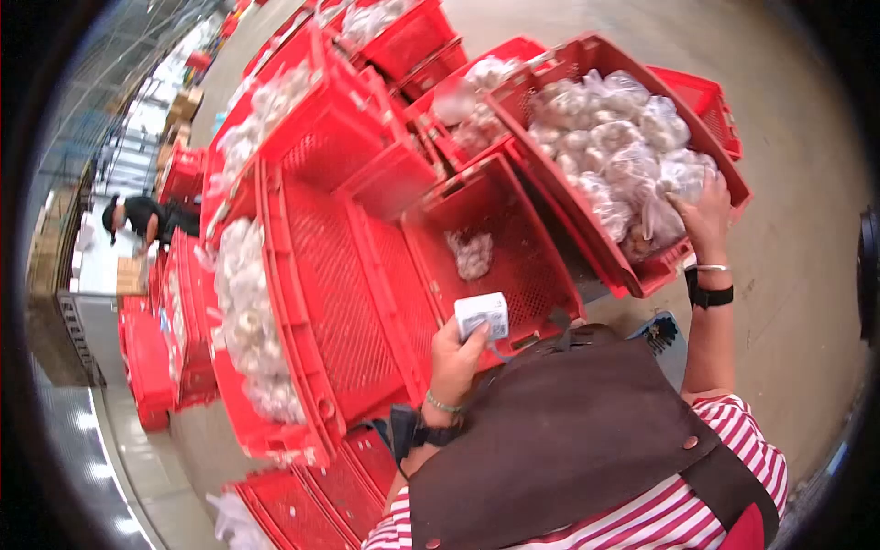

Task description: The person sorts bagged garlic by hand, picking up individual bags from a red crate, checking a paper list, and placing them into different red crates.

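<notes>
From where I watch, the left hand (456, 357) is clenched around a small white labelled packet (482, 314), thumb and fingers wrapped low on it so the printed face stands clear above the fist. It is carried close to the body, just over the near rim of a nearly empty red crate (513, 247); beyond that grip and a little lower in the crate lies a single bag of garlic (473, 254), apart from the hand.

The right hand (704, 218) reaches up and away to the full crate (678, 261), which is tilted toward me so its load faces the reach. The fingers lie on the knotted top of one of the clear garlic bags (653, 215) at the crate's near corner; I judge they are pinching the plastic there, though I cannot tell how firm the hold is (the bag neck hides the fingertips). The other bags are heaped beyond and to the left of that grip.

To the left of the packet hand stands a long empty crate (339, 275), then a row heaped with more bagged garlic (246, 312). Far off on that side, another person (142, 218) bends at a counter.
</notes>
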`<action>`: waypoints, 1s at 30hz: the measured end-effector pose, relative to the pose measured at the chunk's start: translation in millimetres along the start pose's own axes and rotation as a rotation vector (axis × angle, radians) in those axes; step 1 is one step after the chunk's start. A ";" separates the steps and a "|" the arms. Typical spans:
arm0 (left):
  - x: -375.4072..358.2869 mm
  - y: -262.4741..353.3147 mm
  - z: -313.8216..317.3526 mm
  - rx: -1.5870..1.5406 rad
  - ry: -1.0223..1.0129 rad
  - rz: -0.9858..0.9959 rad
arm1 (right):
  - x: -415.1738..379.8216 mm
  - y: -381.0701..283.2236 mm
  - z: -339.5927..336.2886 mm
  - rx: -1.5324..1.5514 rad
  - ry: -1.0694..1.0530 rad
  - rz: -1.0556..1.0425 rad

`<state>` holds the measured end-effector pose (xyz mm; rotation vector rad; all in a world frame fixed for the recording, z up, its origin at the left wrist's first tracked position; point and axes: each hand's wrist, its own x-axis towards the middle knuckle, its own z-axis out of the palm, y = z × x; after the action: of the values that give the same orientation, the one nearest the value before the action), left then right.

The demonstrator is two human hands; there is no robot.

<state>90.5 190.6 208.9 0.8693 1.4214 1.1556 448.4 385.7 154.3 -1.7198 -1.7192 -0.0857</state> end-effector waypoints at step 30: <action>-64.6 -327.3 -54.8 0.215 0.195 -0.801 | -270.1 -149.6 439.8 0.696 -1.049 0.527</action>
<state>73.8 31.7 -89.0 0.2566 1.8359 0.4867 98.4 358.3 -252.5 -1.6502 -1.5109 1.6866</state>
